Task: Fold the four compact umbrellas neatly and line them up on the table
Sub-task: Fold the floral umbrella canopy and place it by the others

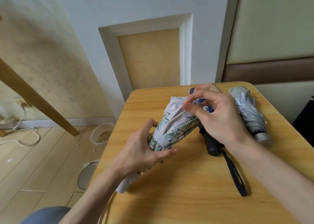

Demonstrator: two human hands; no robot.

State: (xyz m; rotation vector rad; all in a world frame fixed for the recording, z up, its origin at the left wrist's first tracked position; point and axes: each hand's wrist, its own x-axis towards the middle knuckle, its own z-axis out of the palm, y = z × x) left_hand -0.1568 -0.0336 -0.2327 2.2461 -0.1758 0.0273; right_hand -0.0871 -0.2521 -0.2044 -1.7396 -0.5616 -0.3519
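Left hand (144, 153) grips floral umbrella (176, 122) low; right hand (222, 120) pinches its canopy fabric.

Navy umbrella (212, 145) mostly hidden behind right hand (219, 115) and floral umbrella (175, 127); only its handle and strap show clearly. Floral umbrella's handle blurred, partly under left hand (142, 152). Counter (186, 198) cut off at bottom and right edges.

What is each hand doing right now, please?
Left hand: grips the lower end of the floral umbrella.
Right hand: pinches a fold of its canopy fabric.
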